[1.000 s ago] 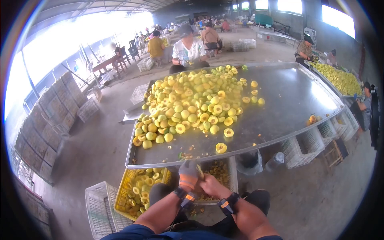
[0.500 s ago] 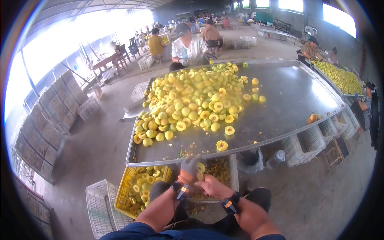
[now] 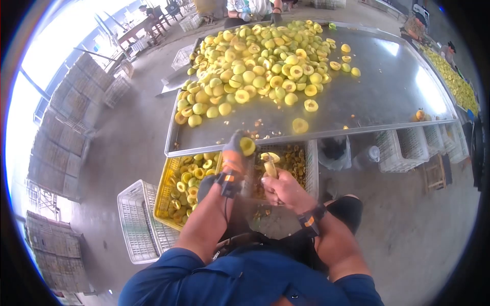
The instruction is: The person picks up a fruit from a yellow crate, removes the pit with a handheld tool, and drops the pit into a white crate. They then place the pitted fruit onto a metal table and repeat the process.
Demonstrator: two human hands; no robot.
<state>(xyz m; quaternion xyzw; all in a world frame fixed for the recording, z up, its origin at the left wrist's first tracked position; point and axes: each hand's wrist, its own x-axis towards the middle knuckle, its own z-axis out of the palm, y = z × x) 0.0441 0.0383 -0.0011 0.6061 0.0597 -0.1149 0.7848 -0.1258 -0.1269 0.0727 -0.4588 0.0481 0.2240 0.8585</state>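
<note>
My left hand (image 3: 234,153), in a grey and orange glove, holds a yellow-green peach half (image 3: 247,146) just below the metal table's near edge. In my bare right hand (image 3: 288,192) is a short tool with a pale handle (image 3: 270,169). A curved yellow piece of fruit (image 3: 270,157) is at the tool's head, whose exact shape I cannot make out. Under both hands stands a crate (image 3: 312,171) of brownish pits and scraps. Beside it on the left, a yellow crate (image 3: 162,193) contains many peach halves.
A large pile of peaches (image 3: 250,76), many of them halved, covers the left of the metal table (image 3: 377,97). A white crate (image 3: 133,224) is at my left; more white crates (image 3: 400,153) stand under the table at right. A person (image 3: 250,9) sits across the table.
My hands, close together before, are now apart, the left with the peach half and the right with the tool. The view has tilted downward.
</note>
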